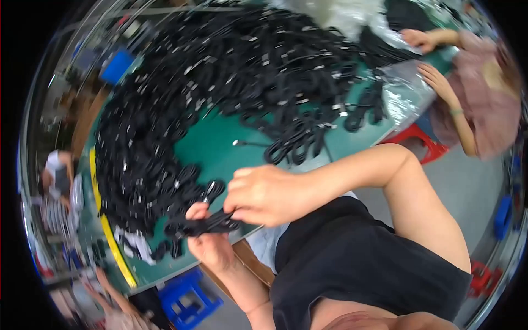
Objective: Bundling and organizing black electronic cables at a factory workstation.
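Observation:
A coiled black cable bundle (204, 224) is held between both hands, just over the near edge of the green table (220, 151). My left hand (212, 245) grips it from below, fingers closed around the coil. My right hand (263, 195) is closed on the bundle's right end from above, its forearm reaching in from the right. A huge heap of similar black coiled cables (220, 71) covers most of the table beyond my hands. A smaller loose cluster of black cables (294, 146) lies just past my right hand.
A co-worker in a pink top (484, 104) sits at the upper right, with hands on clear plastic bags (404, 91). A red stool (423, 144) stands beside them. A blue plastic stool (187, 300) is below the table edge, which has a yellow strip (113, 242). A blue bin (116, 66) is far left.

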### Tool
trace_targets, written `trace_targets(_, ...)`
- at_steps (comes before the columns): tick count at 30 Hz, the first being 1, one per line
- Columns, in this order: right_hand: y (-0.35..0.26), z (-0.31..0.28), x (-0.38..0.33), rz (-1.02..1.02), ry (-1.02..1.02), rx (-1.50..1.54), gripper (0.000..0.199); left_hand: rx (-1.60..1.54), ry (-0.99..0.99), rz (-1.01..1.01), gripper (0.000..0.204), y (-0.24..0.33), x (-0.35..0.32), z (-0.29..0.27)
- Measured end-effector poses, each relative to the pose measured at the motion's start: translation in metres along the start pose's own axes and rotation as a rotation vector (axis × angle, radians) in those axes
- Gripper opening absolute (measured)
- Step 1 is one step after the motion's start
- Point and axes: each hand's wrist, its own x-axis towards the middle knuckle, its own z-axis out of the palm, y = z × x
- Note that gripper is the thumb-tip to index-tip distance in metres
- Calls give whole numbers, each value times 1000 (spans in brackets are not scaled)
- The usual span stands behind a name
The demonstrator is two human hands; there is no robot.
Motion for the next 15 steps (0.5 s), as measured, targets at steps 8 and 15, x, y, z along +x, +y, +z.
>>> trace_targets(8, -10, -19, -20, -104, 174, -297, 13, -28, -88, -93, 40, -19, -5, 47)
trace_targets(15, -11, -36, -30, -63, 232, -357, 11, -159, -174, -127, 36, -13, 12, 63)
